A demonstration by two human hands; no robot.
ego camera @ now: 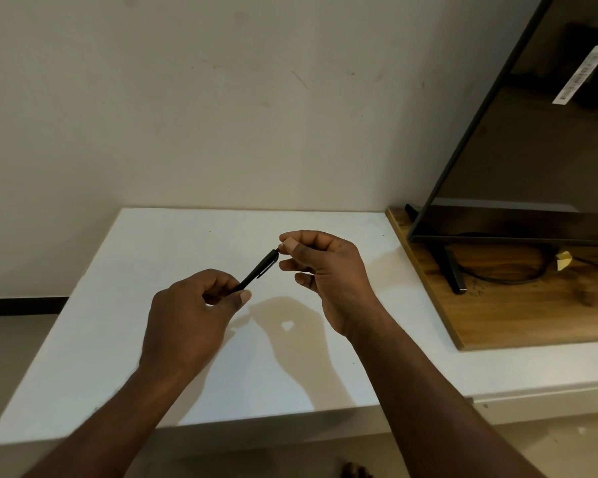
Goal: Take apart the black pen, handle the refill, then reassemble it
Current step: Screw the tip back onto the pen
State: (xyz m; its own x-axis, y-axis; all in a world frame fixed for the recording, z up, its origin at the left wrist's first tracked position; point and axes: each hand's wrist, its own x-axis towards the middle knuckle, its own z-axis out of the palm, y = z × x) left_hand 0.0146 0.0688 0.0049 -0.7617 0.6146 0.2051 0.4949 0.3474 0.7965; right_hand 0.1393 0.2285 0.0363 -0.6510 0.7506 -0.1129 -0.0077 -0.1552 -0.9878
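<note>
A black pen [261, 269] with a clip hangs in the air above the white table [152, 357], slanting from lower left up to the right. My left hand [194, 312] grips its lower end, fingers curled round the barrel with the thumb alongside. My right hand [321, 267] pinches the pen's upper tip between thumb and forefinger. The lower end of the pen is hidden inside my left fist. No refill shows outside the barrel.
A wooden board [518, 305] lies on the right of the table and carries a black TV [532, 150] on its stand, with a black cable [518, 276] and a yellow tag [564, 263]. A cream wall rises behind the table.
</note>
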